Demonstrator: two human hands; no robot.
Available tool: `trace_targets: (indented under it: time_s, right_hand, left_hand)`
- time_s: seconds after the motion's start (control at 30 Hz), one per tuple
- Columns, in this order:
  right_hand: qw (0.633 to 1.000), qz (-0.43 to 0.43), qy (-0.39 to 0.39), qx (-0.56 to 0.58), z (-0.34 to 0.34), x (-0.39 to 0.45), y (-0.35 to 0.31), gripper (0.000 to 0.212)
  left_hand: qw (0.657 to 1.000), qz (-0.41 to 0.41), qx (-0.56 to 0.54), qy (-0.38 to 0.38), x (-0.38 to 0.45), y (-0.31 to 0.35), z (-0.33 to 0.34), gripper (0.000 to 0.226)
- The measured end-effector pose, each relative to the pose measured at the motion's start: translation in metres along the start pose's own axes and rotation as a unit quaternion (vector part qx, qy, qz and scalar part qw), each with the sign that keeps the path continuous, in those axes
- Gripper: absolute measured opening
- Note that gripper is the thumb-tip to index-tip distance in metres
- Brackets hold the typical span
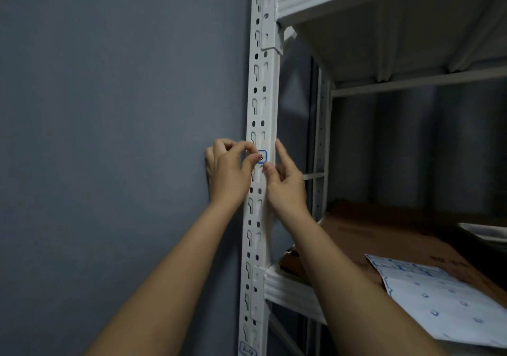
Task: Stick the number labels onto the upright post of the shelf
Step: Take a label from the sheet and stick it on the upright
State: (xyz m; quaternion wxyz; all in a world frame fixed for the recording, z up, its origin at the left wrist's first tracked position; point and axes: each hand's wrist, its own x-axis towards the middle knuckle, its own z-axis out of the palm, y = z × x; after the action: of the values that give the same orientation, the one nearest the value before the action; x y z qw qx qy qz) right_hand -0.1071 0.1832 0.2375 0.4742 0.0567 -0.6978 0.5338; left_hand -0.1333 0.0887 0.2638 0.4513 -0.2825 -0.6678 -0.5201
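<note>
Both hands are up on the upright post: white painted steel angle, two columns of punched keyhole slots and round holes running its full height.

Label is small, squarish with rounded corners, blue border, white face, dark handwritten mark I can't read. It sits on the post's front face, roughly mid-height between the upper shelf and the lower one.

Left hand: fingers curled, thumb and forefinger tips pinching the label's left edge against the post. Right hand: thumb tip at the label's lower right corner, index finger straight and lying up along the post's right edge, other fingers curled behind. Can't tell whether the right thumb actually pins the label or just touches beside it.

A second label, same blue border, reads "2-4", stuck at the post's bottom end in frame.

Lower shelf has a ribbed white metal front beam. On it lies a flat brown cardboard sheet, matte, and on that a glossy white sticker sheet with small blue-outlined labels left in a grid.

Upper shelf is the same ribbed white metal, bracketed to the post. Wall to the left is matte grey-blue.
</note>
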Motion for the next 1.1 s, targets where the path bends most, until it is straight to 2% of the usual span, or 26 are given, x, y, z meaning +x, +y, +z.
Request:
trace_targets:
  time_s: [0.2,0.53,0.73,1.0,1.1]
  right_hand:
    - [1.000,0.003,-0.012,-0.006,-0.003,-0.002,-0.003,0.052]
    - [1.000,-0.004,-0.016,0.004,-0.004,0.002,0.004,0.051]
    - [1.000,-0.011,-0.003,-0.018,-0.003,-0.001,0.001,0.052]
    - [1.000,0.003,-0.006,0.014,-0.004,-0.003,-0.001,0.050]
    - [1.000,0.008,-0.005,0.017,-0.002,-0.004,-0.003,0.050]
  left_hand:
    - [0.997,0.025,0.002,0.069,-0.005,0.004,-0.001,0.006]
    - [0.999,0.006,-0.041,0.010,-0.003,-0.004,0.003,0.005]
    - [0.999,0.032,-0.007,-0.024,-0.003,-0.006,0.003,0.008]
    - [0.997,0.046,-0.043,0.049,-0.006,-0.006,0.002,0.006]
    - [0.996,0.048,-0.047,0.052,-0.004,-0.009,0.003,0.003]
